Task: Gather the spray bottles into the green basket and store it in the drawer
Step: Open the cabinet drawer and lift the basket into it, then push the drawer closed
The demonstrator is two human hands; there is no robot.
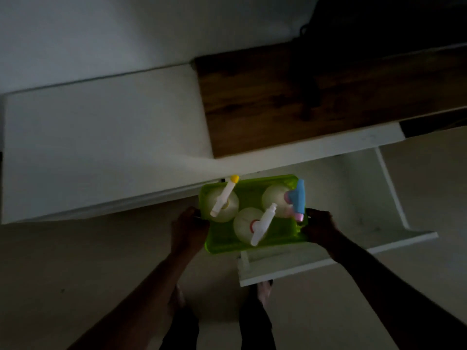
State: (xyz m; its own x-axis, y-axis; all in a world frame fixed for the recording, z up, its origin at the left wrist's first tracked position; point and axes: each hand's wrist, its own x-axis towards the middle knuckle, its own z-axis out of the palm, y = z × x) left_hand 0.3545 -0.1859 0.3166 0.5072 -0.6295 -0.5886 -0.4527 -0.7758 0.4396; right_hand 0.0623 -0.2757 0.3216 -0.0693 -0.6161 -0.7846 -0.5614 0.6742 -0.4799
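The open white drawer (358, 198) waits below the surface (101, 137) edge. Above its left end hangs the green basket (275, 236), left hand (188, 227) and right hand (319, 228) clamped on its short sides. Three spray bottles (247, 224) stand inside, so gathering looks done. Left to do: lower it in, shut the drawer.

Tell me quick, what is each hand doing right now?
Left hand: closed on the left end of the bright green plastic basket of spray bottles.
Right hand: closed on its right end.
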